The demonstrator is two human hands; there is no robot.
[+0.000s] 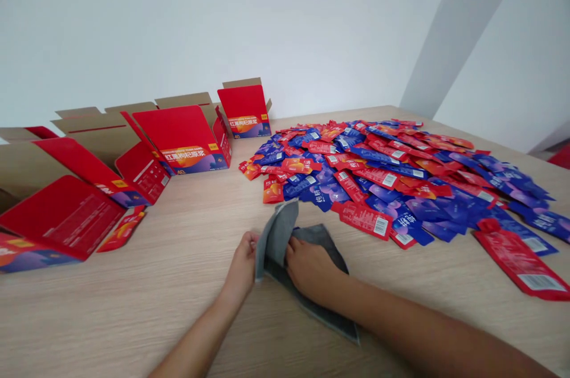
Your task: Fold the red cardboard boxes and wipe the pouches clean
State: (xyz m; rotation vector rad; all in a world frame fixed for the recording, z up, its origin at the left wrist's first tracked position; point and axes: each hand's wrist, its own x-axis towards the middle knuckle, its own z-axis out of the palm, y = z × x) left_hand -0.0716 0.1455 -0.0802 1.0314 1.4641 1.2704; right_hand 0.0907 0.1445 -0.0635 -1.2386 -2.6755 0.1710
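"What do you have there?"

"A grey cloth (279,232). My left grip (244,262) is closed on its left edge, with the thumb and fingers pinching it."

"And your other one?"

"My right grip (312,268) has hold of the cloth too. My fingers are curled in at a fold, and some of the tips are hidden there. Part of the cloth sticks up between my two grips. A darker part spreads out under my right grip, and one corner points down toward me."

"Where is the cloth?"

"It's over the front part of the desk (196,324), near the middle, just on my side of a big pile of packets (383,179). I can't tell if the cloth touches the wood."

"What do the packets look like?"

"They are flat, and they are red or blue. Some have bits of orange or purple. They lie all over each other, and I see black and white bar marks on lots of them. One red packet (521,259) lies at the right front edge of the pile, close to me, with its bar marks at the near end."

"What about on your left?"

"Red boxes stand there with their flaps up. The nearest box (57,218) is wide open, so I see the brown inside. Another box (180,140) shows its red front with white writing. The farthest box (244,108) stands by the white wall (267,22), behind the left end of the pile."
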